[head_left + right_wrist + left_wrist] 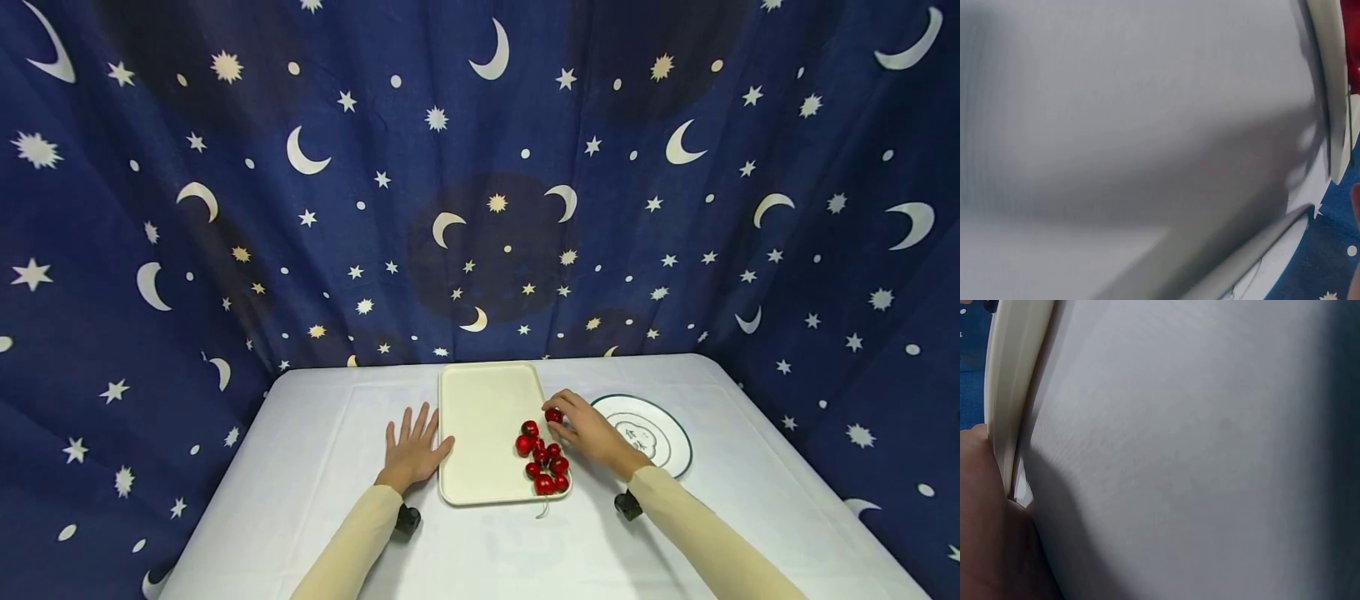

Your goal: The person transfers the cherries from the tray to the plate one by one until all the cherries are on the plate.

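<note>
A cream rectangular tray (480, 433) lies on the white-covered table. My left hand (411, 454) rests at its left side, fingers spread and the thumb over the rim; in the left wrist view, part of this hand (982, 519) shows beside the tray wall (1013, 381). With thumb and fingers my right hand (588, 429) pinches a small round red fruit (553, 415) at the tray's right edge. Several similar red fruits (542, 457) are grouped along the tray's right side, and one thin pale stem (543, 508) hangs over the front rim.
To the right of the tray stands a round white plate (678, 450) with a dark green rim and a printed design, partly behind the right hand. A dark blue curtain (480, 275) with moons and stars hangs behind the table (525, 558) and along both sides.
</note>
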The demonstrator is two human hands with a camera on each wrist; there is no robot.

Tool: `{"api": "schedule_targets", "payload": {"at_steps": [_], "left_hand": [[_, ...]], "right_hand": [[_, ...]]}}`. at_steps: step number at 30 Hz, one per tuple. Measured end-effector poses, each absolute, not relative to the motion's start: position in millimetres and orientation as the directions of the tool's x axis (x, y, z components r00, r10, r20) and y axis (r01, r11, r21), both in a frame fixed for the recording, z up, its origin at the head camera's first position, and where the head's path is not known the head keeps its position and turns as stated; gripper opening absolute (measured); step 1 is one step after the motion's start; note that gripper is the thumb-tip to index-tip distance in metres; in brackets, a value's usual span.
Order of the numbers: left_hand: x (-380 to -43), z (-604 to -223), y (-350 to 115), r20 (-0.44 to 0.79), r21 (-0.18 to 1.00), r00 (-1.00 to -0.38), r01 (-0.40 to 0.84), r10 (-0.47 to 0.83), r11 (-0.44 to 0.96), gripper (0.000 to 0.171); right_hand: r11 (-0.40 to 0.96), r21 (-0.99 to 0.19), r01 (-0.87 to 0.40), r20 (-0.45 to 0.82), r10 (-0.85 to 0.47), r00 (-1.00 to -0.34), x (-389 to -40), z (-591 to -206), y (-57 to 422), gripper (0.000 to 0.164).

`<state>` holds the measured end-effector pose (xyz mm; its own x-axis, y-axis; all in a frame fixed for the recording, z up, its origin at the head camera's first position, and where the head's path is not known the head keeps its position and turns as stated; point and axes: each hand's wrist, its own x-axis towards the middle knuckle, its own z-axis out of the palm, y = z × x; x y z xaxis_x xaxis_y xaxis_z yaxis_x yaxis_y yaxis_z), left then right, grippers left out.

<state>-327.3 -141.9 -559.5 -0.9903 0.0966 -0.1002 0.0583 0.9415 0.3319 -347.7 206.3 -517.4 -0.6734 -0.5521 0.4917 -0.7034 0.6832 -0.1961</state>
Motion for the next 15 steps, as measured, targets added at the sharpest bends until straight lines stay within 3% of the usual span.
{"api": "schedule_targets", "payload": {"at_steps": [15], "left_hand": [[-330.5, -564.7, -144.1, -0.112, 0.326, -0.988, 0.065, 0.107, 0.943, 0.079]], "right_hand": [[0.735, -0.237, -0.635, 0.473, -0.484, -0.736, -346.2, -508.3, 229.5, 0.032]]}}
